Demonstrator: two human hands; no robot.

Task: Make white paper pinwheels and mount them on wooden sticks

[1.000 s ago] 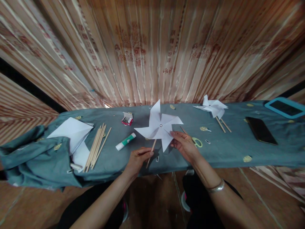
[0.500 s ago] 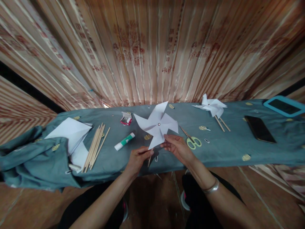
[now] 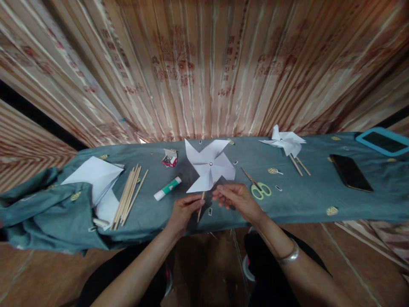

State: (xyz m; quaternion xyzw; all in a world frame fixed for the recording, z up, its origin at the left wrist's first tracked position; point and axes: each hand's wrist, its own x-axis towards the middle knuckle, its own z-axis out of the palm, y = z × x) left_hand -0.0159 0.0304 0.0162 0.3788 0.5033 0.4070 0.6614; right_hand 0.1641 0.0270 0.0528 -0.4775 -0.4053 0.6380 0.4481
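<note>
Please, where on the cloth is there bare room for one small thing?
The widest patch lies between the scissors and the phone, in front of the lying pinwheels; a narrow strip separates sticks from glue stick. Crowded: the left end, with papers beside the sticks, and the middle, around the held pinwheel.

Dim, soft light covers the scene, perhaps from overhead, though its source is hard to make out. Pale sheen streaks the far curtain [image 3: 204,98], whose folds fan toward the far left and right corners under wide-angle stretch. The white pinwheel [image 3: 204,158] is the brightest patch, gray shading along its folds. A glint marks the bracelet [image 3: 290,256]. On the near side, black trousers [image 3: 118,273] lose nearly all detail, and the curtain's small print is soft.
</note>
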